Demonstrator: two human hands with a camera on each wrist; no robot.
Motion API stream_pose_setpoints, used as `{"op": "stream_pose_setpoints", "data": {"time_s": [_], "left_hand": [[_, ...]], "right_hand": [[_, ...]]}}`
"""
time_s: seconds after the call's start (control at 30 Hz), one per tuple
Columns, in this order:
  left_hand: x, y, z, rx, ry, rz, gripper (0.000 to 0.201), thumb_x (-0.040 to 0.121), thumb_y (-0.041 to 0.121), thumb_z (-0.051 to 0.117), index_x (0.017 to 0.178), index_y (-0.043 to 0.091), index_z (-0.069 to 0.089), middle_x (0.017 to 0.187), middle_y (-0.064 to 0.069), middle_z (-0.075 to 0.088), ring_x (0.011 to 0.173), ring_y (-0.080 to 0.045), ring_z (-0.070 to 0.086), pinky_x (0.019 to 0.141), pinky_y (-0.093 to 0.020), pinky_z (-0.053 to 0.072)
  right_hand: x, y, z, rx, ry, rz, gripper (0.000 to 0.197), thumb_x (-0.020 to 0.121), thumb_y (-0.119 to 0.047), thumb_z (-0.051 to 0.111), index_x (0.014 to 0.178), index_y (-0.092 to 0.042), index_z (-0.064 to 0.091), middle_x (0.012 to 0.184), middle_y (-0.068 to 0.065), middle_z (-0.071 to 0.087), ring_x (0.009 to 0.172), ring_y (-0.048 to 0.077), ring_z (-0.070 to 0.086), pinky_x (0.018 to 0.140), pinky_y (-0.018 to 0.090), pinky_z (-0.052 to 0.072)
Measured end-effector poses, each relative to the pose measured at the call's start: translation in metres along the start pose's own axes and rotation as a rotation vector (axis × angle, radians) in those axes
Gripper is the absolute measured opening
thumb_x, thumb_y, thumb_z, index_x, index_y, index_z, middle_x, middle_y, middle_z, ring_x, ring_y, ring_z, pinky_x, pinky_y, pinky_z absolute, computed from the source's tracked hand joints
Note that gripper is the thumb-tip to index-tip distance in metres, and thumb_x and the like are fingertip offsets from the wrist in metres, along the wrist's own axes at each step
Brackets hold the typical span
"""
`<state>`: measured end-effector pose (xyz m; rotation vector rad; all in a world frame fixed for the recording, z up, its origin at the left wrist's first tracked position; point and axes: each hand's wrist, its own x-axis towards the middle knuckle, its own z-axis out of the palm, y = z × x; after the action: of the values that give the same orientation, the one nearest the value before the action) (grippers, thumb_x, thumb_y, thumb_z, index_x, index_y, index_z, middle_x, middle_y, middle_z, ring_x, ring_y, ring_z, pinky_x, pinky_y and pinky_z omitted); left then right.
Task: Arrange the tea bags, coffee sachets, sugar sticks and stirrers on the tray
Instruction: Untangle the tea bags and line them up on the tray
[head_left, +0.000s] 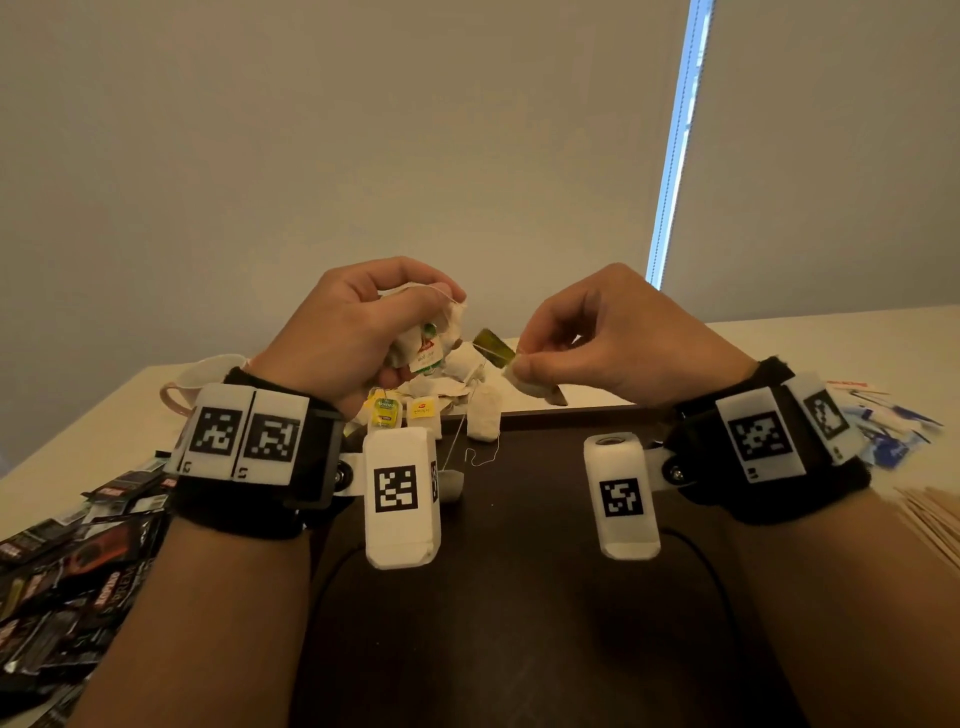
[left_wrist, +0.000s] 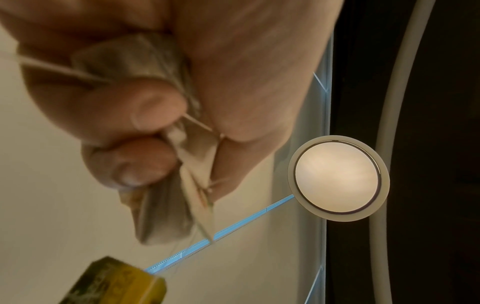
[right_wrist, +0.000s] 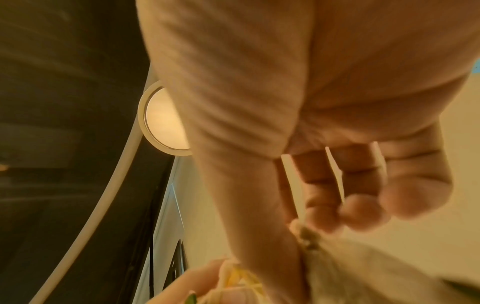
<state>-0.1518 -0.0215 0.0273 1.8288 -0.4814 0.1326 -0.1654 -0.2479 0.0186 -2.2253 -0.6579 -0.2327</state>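
Above the dark tray (head_left: 519, 623), our left hand (head_left: 343, 332) clutches a bunch of tea bags (head_left: 423, 338); our right hand (head_left: 613, 338) pinches one tea bag (head_left: 524, 382) with a green tag (head_left: 493, 347).

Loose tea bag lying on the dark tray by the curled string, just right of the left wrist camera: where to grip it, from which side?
Judging from the head view, come from above and pinch the tea bag across its small soft pouch. It lies on the tray, so a side approach has little to catch. Its string trails toward the far pile and may drag; lift slowly.
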Motion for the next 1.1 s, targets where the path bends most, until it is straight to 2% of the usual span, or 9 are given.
{"op": "stream_pose_setpoints", "data": {"time_s": [0.07, 0.17, 0.3, 0.47, 0.53, 0.73, 0.87, 0.97, 1.1], "left_hand": [[-0.001, 0.002, 0.002, 0.006, -0.002, -0.006, 0.019, 0.095, 0.023, 0.060, 0.085, 0.027, 0.075, 0.077, -0.006, 0.067, 0.065, -0.032, 0.047, 0.035, -0.020, 0.034], [0.000, 0.001, 0.002, -0.019, 0.012, -0.011, 0.020, 0.095, 0.023, 0.060, 0.083, 0.027, 0.075, 0.084, -0.018, 0.068, 0.066, -0.034, 0.049, 0.035, -0.020, 0.033], [-0.001, 0.000, 0.000, -0.066, 0.021, -0.025, 0.019, 0.095, 0.021, 0.059, 0.085, 0.023, 0.074, 0.078, -0.014, 0.068, 0.050, -0.023, 0.049, 0.037, -0.019, 0.034], [0.000, 0.000, -0.001, -0.088, 0.066, -0.034, 0.018, 0.095, 0.021, 0.059, 0.086, 0.021, 0.074, 0.075, -0.011, 0.068, 0.048, -0.018, 0.049, 0.037, -0.019, 0.034], [-0.001, 0.002, -0.001, -0.114, 0.080, -0.045, 0.016, 0.095, 0.021, 0.059, 0.087, 0.018, 0.073, 0.073, -0.010, 0.068, 0.046, -0.016, 0.048, 0.036, -0.018, 0.033], [-0.002, 0.003, -0.004, -0.151, 0.114, -0.063, 0.021, 0.097, 0.022, 0.055, 0.086, 0.017, 0.072, 0.071, -0.009, 0.068, 0.042, -0.014, 0.047, 0.034, -0.016, 0.032], [-0.002, 0.004, -0.003, -0.159, 0.126, -0.070, 0.021, 0.097, 0.022, 0.054, 0.087, 0.015, 0.072, 0.069, -0.009, 0.068, 0.041, -0.013, 0.047, 0.034, -0.016, 0.031], [-0.002, 0.005, -0.002, -0.166, 0.138, -0.071, 0.021, 0.097, 0.021, 0.054, 0.088, 0.014, 0.071, 0.070, -0.010, 0.067, 0.042, -0.014, 0.047, 0.034, -0.016, 0.031], [-0.002, 0.006, -0.002, -0.167, 0.149, -0.073, 0.021, 0.097, 0.021, 0.053, 0.088, 0.013, 0.071, 0.071, -0.010, 0.067, 0.042, -0.013, 0.048, 0.034, -0.016, 0.031]], "right_hand": [[0.002, 0.002, 0.004, -0.055, -0.008, 0.009, 0.009, 0.085, -0.024, 0.076, 0.080, -0.026, 0.069, 0.079, -0.010, 0.071, 0.081, 0.008, 0.068, 0.073, 0.023, 0.057], [0.003, 0.004, 0.007, -0.062, -0.027, 0.022, 0.006, 0.088, -0.018, 0.071, 0.086, -0.021, 0.066, 0.084, -0.009, 0.069, 0.078, 0.002, 0.067, 0.069, 0.021, 0.055], [0.004, 0.003, 0.011, -0.023, -0.093, 0.035, 0.008, 0.090, -0.012, 0.068, 0.092, -0.019, 0.064, 0.092, -0.002, 0.065, 0.076, 0.016, 0.069, 0.063, 0.027, 0.060], [0.005, 0.003, 0.013, -0.151, -0.124, -0.006, 0.005, 0.090, -0.023, 0.069, 0.094, -0.025, 0.068, 0.094, -0.013, 0.066, 0.091, 0.005, 0.061, 0.085, 0.029, 0.054], [0.005, 0.003, 0.012, -0.150, -0.134, 0.006, 0.003, 0.089, -0.025, 0.070, 0.090, -0.028, 0.068, 0.091, -0.013, 0.067, 0.091, 0.005, 0.062, 0.087, 0.030, 0.054], [0.003, 0.003, 0.006, -0.138, -0.119, 0.029, 0.002, 0.088, -0.031, 0.073, 0.088, -0.033, 0.073, 0.092, -0.015, 0.069, 0.091, 0.000, 0.060, 0.075, 0.015, 0.051], [0.003, 0.005, 0.003, -0.097, -0.108, 0.060, 0.012, 0.090, -0.026, 0.071, 0.092, -0.035, 0.078, 0.100, -0.022, 0.070, 0.091, 0.003, 0.067, 0.081, 0.027, 0.058], [0.003, 0.006, 0.003, -0.060, -0.070, 0.050, 0.024, 0.093, -0.018, 0.068, 0.109, -0.034, 0.075, 0.101, -0.017, 0.071, 0.092, -0.001, 0.067, 0.071, 0.029, 0.062], [0.001, 0.006, -0.001, 0.001, -0.026, 0.067, 0.046, 0.094, -0.010, 0.066, 0.131, -0.036, 0.061, 0.092, -0.010, 0.075, 0.079, 0.004, 0.073, 0.062, 0.024, 0.060]]}}
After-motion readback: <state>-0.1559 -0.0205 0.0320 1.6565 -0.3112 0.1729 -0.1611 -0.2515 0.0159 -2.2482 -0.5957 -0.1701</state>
